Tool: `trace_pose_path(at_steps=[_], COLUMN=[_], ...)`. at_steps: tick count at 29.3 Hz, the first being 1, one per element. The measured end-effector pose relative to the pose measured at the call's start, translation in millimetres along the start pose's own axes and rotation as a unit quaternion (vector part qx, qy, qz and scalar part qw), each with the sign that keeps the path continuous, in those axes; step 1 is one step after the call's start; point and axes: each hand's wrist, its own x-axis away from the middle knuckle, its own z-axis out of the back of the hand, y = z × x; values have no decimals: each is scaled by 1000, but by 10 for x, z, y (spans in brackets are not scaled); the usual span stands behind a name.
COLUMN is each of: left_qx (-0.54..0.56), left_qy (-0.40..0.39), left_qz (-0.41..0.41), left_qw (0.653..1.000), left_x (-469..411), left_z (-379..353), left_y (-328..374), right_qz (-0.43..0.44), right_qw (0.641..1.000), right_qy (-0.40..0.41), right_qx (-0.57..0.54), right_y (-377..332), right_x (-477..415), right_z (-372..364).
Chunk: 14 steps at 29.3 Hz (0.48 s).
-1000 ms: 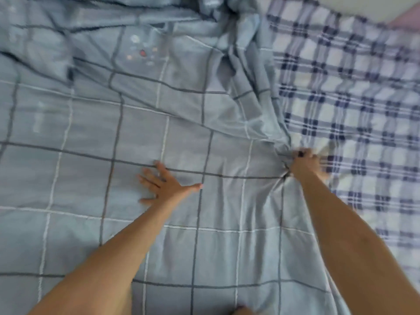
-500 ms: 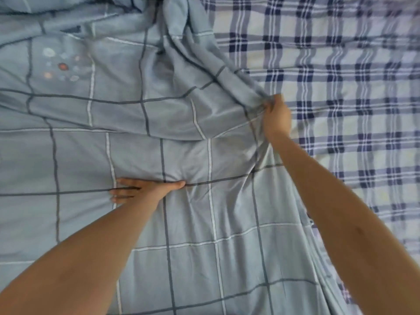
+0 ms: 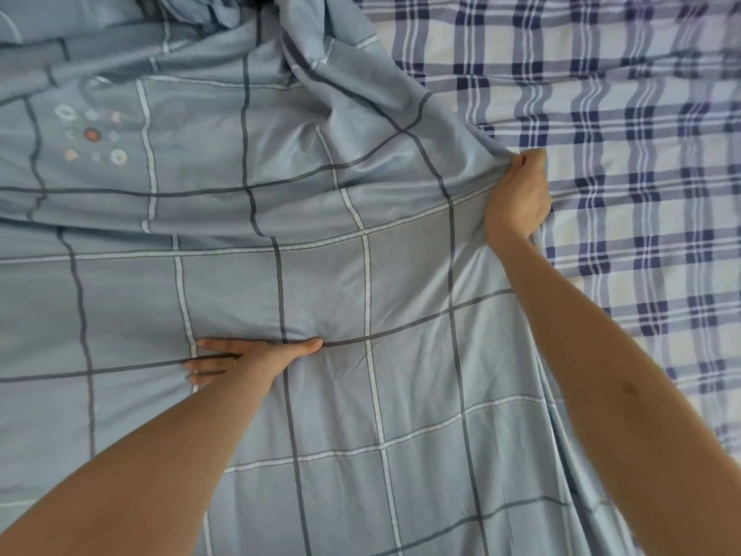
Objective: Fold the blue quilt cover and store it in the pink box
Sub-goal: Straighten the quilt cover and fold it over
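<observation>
Two bare arms reach in from the near edge of the bed. The big soft blue quilt cover (image 3: 361, 274), with thin dark and white lines that make squares, lies spread over the near and left parts of the bed.

The left hand (image 3: 244, 357) lies flat on it, near the middle. Its fingers are straight and point left, and its thumb points right. It presses the cloth down and holds nothing. Small creases run out from under it.

Farther off and to the right, the right hand (image 3: 519, 194) is closed tight on the right edge of the quilt cover. Its fingers are curled round a bunch of the cloth, and long folds run toward that hand. Beside it, on the right side of the bed, the white and dark blue checked bed sheet (image 3: 641, 154) shows.

Beyond the hands, a top layer of the quilt cover lies over the bottom layer. On its far left sits a small group of sewn round dots (image 3: 92, 134). At the far edge the cloth is crumpled up.
</observation>
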Motion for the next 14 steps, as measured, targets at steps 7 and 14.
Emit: trace_pose_path(at_steps=[7,14], left_qx=[-17,-18], left_qy=[-60,-62], left_qz=[2,9], left_qw=[998,998], left_x=[-435,-2393], left_z=[-123,-924], left_y=[-182,-620], right_qz=[-41,80], right_qw=[997,991], right_qy=[-56,-47], right_qx=[-32,95], right_y=[75,83], right_x=[-483,-481], right_z=[124,74])
